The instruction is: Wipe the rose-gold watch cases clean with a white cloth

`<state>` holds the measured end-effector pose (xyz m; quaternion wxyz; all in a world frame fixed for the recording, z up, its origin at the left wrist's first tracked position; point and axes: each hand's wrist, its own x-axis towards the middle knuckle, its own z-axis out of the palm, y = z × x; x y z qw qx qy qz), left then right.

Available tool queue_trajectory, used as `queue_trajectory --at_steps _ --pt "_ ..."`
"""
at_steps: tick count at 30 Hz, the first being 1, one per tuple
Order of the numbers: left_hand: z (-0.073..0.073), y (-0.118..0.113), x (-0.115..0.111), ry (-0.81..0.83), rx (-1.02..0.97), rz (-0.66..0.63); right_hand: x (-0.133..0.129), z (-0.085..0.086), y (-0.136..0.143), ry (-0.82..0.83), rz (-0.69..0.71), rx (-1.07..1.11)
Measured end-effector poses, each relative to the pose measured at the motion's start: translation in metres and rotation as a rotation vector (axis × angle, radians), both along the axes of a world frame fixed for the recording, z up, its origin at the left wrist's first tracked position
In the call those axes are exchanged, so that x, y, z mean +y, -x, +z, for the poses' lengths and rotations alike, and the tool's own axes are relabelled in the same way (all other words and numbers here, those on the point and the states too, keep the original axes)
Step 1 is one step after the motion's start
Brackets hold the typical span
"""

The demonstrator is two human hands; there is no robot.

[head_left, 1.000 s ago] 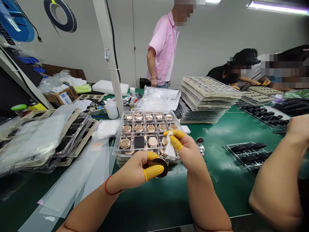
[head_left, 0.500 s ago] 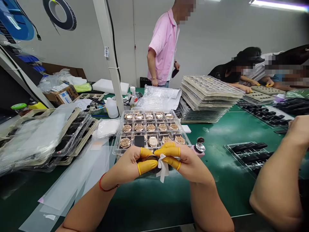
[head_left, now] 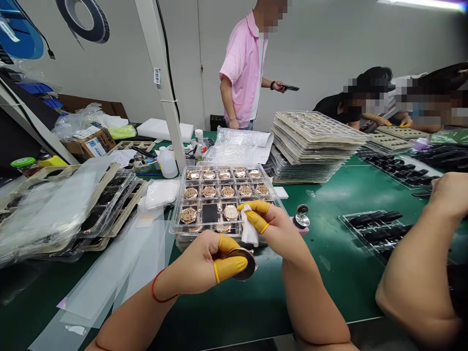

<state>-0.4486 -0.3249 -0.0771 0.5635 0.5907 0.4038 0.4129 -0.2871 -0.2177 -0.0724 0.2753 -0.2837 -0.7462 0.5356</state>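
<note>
In my left hand (head_left: 204, 263), thumb and finger in yellow finger cots pinch a round watch case (head_left: 245, 264) with a dark face and a gold-toned edge. My right hand (head_left: 274, 224), also in yellow finger cots, grips a white cloth (head_left: 249, 229), up and to the right of the watch case and apart from it. Behind both hands lies a clear plastic tray (head_left: 175, 222) with rows of gold watch cases (head_left: 227, 190), backs up. One compartment in its front row shows only a black bottom (head_left: 209, 213).
Stacked trays stand at left (head_left: 73, 209) and back right (head_left: 314, 141). A small dispenser with a metal top (head_left: 302, 217) sits right of the watch tray. Black straps (head_left: 380, 229) lie farther right, by another person's arm (head_left: 420, 263). A person in pink (head_left: 239, 73) stands behind.
My hands have parted: the right moved up and away with the cloth, the left came slightly down with the watch case, now more exposed. The person in pink has raised a handheld device.
</note>
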Motion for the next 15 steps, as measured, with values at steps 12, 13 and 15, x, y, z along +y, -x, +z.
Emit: queue_trajectory --at_steps 12,13,15 --pt "0.000 0.010 0.001 0.084 -0.101 0.024 -0.008 0.013 -0.020 0.032 0.251 0.098" --pt "0.000 0.010 0.001 0.086 -0.079 0.033 -0.009 0.014 -0.020 -0.026 0.296 0.063" --pt "0.002 0.010 0.000 0.084 -0.025 0.045 -0.009 0.015 -0.018 -0.123 0.358 0.017"
